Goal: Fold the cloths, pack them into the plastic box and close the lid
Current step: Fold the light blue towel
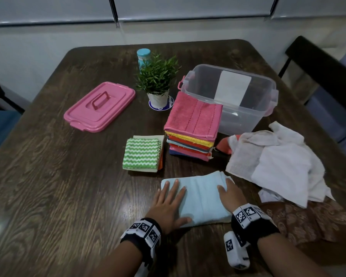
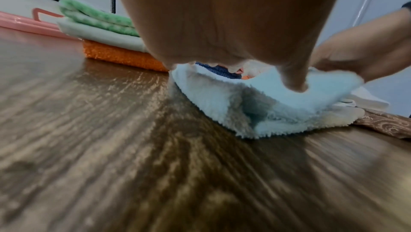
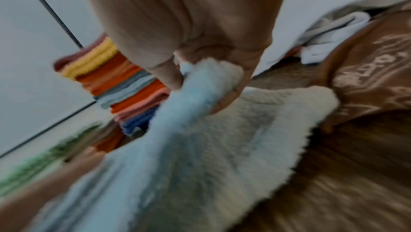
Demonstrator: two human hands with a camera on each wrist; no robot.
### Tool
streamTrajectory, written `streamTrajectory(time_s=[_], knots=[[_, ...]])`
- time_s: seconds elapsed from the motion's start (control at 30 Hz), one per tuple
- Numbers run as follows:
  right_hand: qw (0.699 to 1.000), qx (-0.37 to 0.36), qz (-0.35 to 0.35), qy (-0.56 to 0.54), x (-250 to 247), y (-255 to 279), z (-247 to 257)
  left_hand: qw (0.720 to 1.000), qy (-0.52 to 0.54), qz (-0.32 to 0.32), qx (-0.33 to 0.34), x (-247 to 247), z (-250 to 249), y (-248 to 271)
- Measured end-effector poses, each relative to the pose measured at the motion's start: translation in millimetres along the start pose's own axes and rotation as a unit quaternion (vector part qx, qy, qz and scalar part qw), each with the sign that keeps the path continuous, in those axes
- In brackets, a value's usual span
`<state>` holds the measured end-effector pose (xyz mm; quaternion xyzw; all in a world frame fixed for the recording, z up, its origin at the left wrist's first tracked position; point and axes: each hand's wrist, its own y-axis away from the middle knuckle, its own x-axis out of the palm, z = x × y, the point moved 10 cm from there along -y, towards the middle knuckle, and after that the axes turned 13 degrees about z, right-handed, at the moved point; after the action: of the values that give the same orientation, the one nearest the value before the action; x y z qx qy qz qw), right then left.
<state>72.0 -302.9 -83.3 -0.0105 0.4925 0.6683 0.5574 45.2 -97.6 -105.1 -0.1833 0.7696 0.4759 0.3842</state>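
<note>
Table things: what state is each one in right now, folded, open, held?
Plastic box: open, no cloths inside.
Pink lid: off, flat on table.
Light blue cloth: partly folded, under both hands.
Left hand: flat, pressing it.
Right hand: gripping its edge.
Tall stack: folded.
Small stack: folded.
White cloths: unfolded heap.

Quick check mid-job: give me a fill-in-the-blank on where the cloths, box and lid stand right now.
1. The left hand lies flat on the ____ cloth.
2. The lid is ____ the box.
3. The top cloth of the tall stack is ____.
4. The right hand pinches the cloth's ____ edge.

Missing words: light blue; off; pink; right
</note>
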Motion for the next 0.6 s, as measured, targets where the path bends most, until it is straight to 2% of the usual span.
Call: streamTrajectory(time_s=[0.1,0.2,0.23,0.27,0.5,0.6], knots=[[0.998,-0.059,-0.008,-0.015,-1.9,4.2,28.9,1.0,-0.001,-0.007,0.009,3.6,-1.9,0.7],[0.997,-0.07,-0.024,-0.038,-8.4,4.6,35.4,1.0,0.0,-0.022,0.013,9.5,-0.5,0.1],[0.996,-0.068,-0.031,-0.043,-11.9,5.9,33.4,0.999,-0.005,-0.048,0.015,7.4,-0.8,1.6],[0.996,-0.063,-0.036,-0.047,-15.8,7.1,29.3,0.997,-0.007,-0.07,0.013,5.2,0.3,3.4],[0.998,0.039,-0.037,0.029,-20.1,4.7,-23.5,0.999,-0.03,-0.026,-0.017,24.3,8.7,-3.3],[0.996,0.067,-0.04,0.046,-15.5,-0.7,-37.8,0.998,-0.045,-0.034,-0.011,26.6,6.4,-4.0]])
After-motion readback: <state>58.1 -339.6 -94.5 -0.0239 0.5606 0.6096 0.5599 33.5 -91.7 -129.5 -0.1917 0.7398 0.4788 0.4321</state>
